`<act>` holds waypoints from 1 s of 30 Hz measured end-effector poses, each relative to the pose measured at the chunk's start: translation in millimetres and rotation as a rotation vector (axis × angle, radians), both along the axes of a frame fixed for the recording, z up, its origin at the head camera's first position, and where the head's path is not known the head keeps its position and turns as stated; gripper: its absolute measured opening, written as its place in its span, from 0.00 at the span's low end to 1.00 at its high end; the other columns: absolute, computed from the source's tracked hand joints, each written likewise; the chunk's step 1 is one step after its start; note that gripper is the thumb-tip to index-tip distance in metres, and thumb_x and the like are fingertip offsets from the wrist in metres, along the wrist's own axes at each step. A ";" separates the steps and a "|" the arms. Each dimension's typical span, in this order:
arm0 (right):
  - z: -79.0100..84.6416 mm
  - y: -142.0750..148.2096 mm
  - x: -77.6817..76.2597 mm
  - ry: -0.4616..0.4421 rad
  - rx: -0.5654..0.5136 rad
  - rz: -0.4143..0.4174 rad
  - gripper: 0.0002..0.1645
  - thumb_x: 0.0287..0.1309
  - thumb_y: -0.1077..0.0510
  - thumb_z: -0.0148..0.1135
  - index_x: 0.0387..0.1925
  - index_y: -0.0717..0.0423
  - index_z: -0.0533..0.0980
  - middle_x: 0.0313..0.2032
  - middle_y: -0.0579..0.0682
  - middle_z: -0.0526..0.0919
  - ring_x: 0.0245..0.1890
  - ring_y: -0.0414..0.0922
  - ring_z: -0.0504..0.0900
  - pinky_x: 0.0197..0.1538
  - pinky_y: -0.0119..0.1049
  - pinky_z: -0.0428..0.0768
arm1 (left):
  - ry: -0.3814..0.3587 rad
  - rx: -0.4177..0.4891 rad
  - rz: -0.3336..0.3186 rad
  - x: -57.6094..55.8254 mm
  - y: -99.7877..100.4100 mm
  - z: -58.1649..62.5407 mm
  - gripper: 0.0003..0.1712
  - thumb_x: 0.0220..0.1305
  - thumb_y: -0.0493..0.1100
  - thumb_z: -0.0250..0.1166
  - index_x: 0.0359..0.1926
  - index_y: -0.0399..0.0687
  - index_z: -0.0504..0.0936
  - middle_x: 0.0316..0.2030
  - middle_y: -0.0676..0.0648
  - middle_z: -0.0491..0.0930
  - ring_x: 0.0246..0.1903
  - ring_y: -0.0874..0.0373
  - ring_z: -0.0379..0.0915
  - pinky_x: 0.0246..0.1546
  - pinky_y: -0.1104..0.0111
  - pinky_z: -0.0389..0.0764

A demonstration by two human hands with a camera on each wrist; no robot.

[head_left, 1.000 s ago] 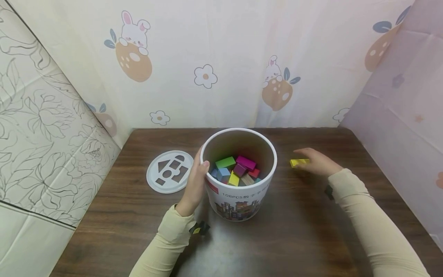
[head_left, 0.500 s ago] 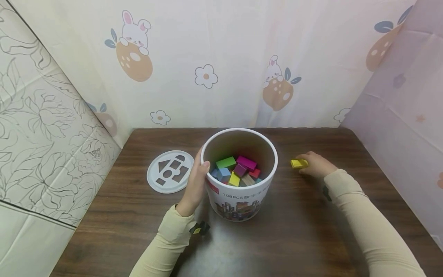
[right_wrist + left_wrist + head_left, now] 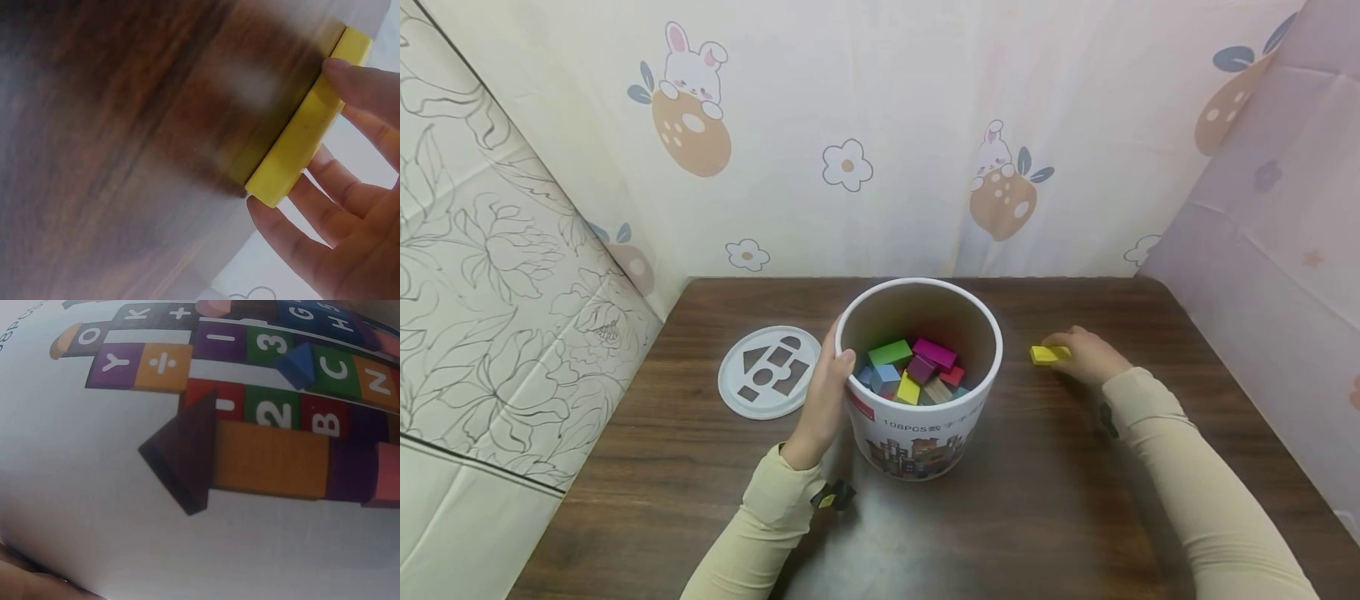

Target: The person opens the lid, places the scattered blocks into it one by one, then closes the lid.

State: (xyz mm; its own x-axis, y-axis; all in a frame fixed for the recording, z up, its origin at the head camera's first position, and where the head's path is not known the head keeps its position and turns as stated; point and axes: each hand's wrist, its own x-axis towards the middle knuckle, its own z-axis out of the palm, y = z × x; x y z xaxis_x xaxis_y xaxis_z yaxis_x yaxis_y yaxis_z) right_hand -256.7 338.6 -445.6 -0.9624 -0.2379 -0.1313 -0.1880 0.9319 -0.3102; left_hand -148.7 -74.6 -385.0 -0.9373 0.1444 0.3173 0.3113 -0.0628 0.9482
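In the head view a white bucket (image 3: 902, 433) with printed blocks on its side stands mid-table, holding several coloured wooden blocks (image 3: 925, 367). My left hand (image 3: 823, 400) grips its left side, thumb at the rim. The bucket's printed wall (image 3: 156, 550) fills the left wrist view, with a bit of finger (image 3: 37, 584) at the lower left. To the right of the bucket, my right hand (image 3: 1090, 356) holds a yellow block (image 3: 1048, 355) low over the table. Seen from the right wrist, the thumb (image 3: 359, 84) and fingers pinch this long yellow block (image 3: 306, 125) close against the wood.
A round white lid (image 3: 767, 408) with shaped cut-outs lies left of the bucket. The dark wooden table (image 3: 1015, 517) meets a patterned curtain (image 3: 910, 225) at its far edge. Another patterned panel (image 3: 512, 250) rises at the left.
My right hand has drawn in its fingers and thumb round the right part of the yellow block, which has shifted slightly. The left hand and bucket have hardly moved.
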 end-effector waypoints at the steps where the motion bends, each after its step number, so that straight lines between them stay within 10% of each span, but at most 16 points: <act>1: 0.1 0.4 -0.1 0.002 0.002 0.002 0.25 0.60 0.55 0.62 0.57 0.63 0.76 0.49 0.66 0.76 0.45 0.59 0.77 0.51 0.61 0.76 | 0.002 0.002 -0.001 0.0 0.0 0.1 0.37 0.68 0.54 0.44 0.76 0.54 0.51 0.72 0.47 0.56 0.71 0.47 0.53 0.72 0.44 0.54; 16: 12.5 2.7 -0.8 0.121 -0.050 0.047 0.26 0.65 0.53 0.58 0.59 0.63 0.73 0.44 0.65 0.74 0.39 0.55 0.75 0.46 0.57 0.77 | 0.015 0.000 0.005 0.1 0.0 -1.1 0.37 0.68 0.53 0.44 0.76 0.52 0.51 0.72 0.46 0.56 0.72 0.46 0.52 0.73 0.44 0.53; 30: 70.8 -23.8 9.0 0.211 -0.146 0.094 0.26 0.67 0.55 0.57 0.62 0.62 0.71 0.45 0.61 0.73 0.41 0.53 0.72 0.45 0.51 0.75 | 0.015 0.003 -0.003 0.4 0.1 -0.5 0.36 0.69 0.53 0.43 0.76 0.53 0.51 0.72 0.46 0.56 0.71 0.47 0.52 0.73 0.44 0.53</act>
State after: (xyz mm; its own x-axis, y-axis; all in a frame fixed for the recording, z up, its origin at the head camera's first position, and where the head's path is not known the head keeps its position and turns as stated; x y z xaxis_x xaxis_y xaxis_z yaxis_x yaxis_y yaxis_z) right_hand -247.8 314.8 -374.8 -0.9377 -0.3291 0.1116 -0.3461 0.8557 -0.3847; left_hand -148.3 -74.6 -385.5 -0.9319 0.1463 0.3318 0.3255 -0.0662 0.9432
